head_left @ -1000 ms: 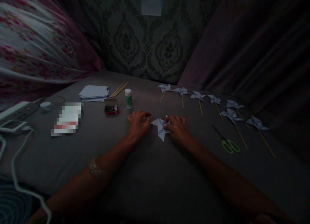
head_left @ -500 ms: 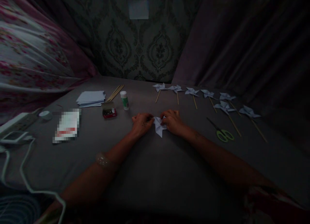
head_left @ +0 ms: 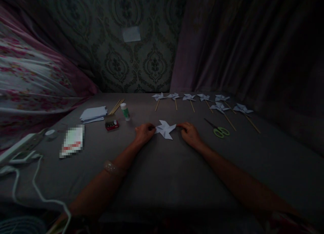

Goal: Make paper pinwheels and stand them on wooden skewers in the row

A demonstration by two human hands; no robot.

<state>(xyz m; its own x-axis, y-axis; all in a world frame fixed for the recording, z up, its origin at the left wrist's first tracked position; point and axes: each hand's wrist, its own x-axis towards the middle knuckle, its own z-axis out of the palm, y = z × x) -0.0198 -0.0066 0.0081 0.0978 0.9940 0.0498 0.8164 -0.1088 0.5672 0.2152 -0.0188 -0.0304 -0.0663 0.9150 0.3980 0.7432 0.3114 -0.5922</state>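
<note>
A white paper pinwheel (head_left: 165,129) without a stick lies near the middle of a grey cloth-covered table (head_left: 162,173), between a person's two bare hands. The left hand (head_left: 144,133) has thumb and forefinger pinched together on the pinwheel's left tip. The right hand (head_left: 190,135) has its forefinger stretched to the right tip; whether its thumb also grips the paper, I cannot tell in the dim light. A pale bracelet (head_left: 111,167) circles the left forearm.

Toward the far right corner, seven finished pinwheels (head_left: 189,97) on thin wooden sticks lie spread along the far edge. Green-handled scissors (head_left: 220,131) lie to the right of the right hand, blades pointing toward the far edge.

Near the far left corner sits a stack of white paper (head_left: 93,114), with a few loose wooden sticks (head_left: 116,106) just beside it. In front of these, a white-capped glue stick (head_left: 125,111) stands near a small open red box (head_left: 111,125) of tiny items. Closer to the left edge are a pixelated packet (head_left: 73,141) and a white power strip (head_left: 24,147).
</note>
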